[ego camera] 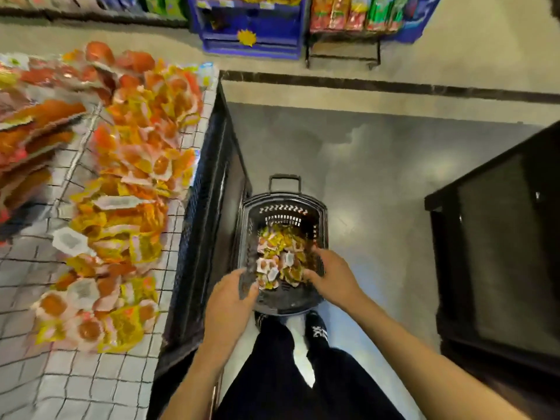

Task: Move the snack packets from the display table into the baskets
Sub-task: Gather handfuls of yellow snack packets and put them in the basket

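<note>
Down on the floor, just beside the display table [75,383], a black basket [285,197] holds a heap of yellow-and-orange snack packets [281,253], while many more packets [136,165] lie spread over the table's wire grid. The left hand [233,295] and right hand [330,274] reach in from either side of the heap; blur hides whether either grips anything

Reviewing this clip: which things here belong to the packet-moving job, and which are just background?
Job:
heaped packets
display table
basket
packets in the basket
left hand and right hand, both at the basket

Background:
blue rack
far snack shelf
dark cabinet
</note>
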